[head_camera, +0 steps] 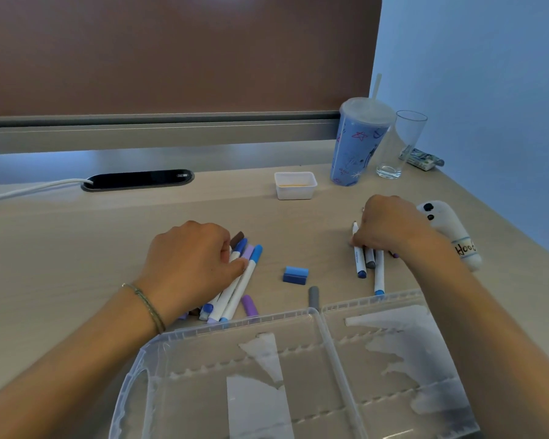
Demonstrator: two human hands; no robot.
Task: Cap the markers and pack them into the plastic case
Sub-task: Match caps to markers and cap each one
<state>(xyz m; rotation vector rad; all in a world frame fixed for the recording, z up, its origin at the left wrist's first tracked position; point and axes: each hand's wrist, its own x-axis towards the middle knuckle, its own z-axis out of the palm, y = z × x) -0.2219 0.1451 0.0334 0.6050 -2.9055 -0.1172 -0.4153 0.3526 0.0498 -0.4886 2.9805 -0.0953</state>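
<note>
Lying open and empty at the near edge of the pale wooden desk (pixel 76 248), the clear plastic case (pixel 298 375) held no markers. Beyond its left half, the left hand (pixel 191 261) gripped a bundle of white-barrelled markers (pixel 235 286); beyond its right half, the right hand (pixel 390 223) curled its fingers (pixel 357 240) round three more markers (pixel 370 264). Loose blue (pixel 295 275), purple (pixel 249 305) and grey caps (pixel 313 296) lay just beyond the case, so capping looked unfinished.

Two hands are on the worktop (pixel 76 248): the left hand (pixel 191 264) at centre left, the right hand (pixel 390 226) at centre right. At least four markers (pixel 235 293) lie bunched under the left hand, three more (pixel 360 261) under the right. Three loose caps lie between: one blue (pixel 295 275), one purple (pixel 249 305), one grey (pixel 313 296). One open plastic case (pixel 298 375) fills the lower frame. At upper right stand one tumbler (pixel 358 144), one glass (pixel 400 144) and one white tub (pixel 295 185).
</note>
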